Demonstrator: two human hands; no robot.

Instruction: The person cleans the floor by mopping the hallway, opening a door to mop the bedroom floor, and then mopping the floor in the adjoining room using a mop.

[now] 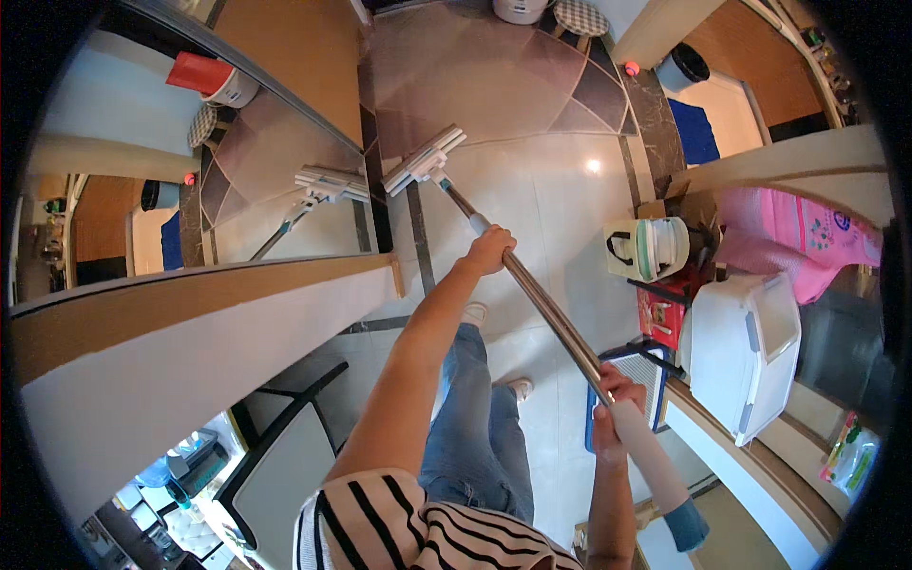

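A long-handled mop with a metal pole slants across the view from the lower right to the upper left. My left hand is wrapped round the pole near its grey collar. Further back, my right hand grips it just ahead of the pale sleeve with a dark end. The flat mop head rests on the floor where dark trim meets the mirrored door, and its reflection shows in the glass.
A stool and white bucket stand at the far end. On the right are a white storage bin, a cream bag and a pink cloth. A white-topped partition runs along the left, by a black-framed chair.
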